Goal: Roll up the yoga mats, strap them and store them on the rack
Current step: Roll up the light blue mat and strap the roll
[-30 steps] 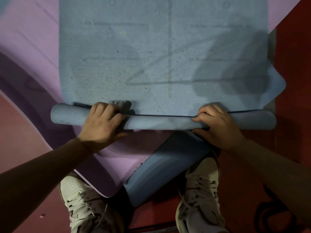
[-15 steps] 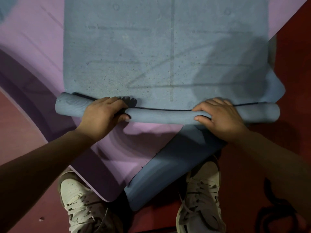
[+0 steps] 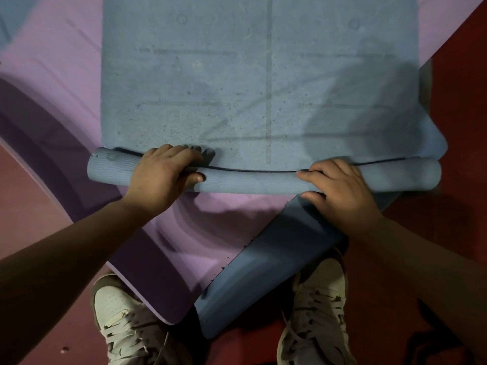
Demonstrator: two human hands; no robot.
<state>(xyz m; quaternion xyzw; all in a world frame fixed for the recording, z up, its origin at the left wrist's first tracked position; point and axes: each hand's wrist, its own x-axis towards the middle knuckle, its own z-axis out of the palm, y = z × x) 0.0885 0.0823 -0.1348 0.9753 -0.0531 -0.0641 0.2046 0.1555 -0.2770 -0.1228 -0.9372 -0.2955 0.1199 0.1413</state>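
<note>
Mat roll [image 3: 250, 181] has crept forward along the flat mat [image 3: 263, 88] on the floor [image 3: 461, 101], slightly fatter than a second ago. Left hand [image 3: 163, 175] and right hand [image 3: 340, 191] both curl round it; most of the length remains unrolled.

The blue mat [image 3: 263, 88] is lying flat and stretching away, its speckled top showing faint printed lines and small circles. Its near end is sitting rolled into a tight, ribbed roll [image 3: 250, 181] running left to right, the left tip poking out past the flat part's edge. Underneath, a purple mat [image 3: 52, 61] is spreading wide to the left and reaching toward the near side. A second, darker blue mat [image 3: 263, 272] is lying slantwise under the roll's right part, its near corner overlapping the purple one and resting on the red floor [image 3: 461, 75].
</note>
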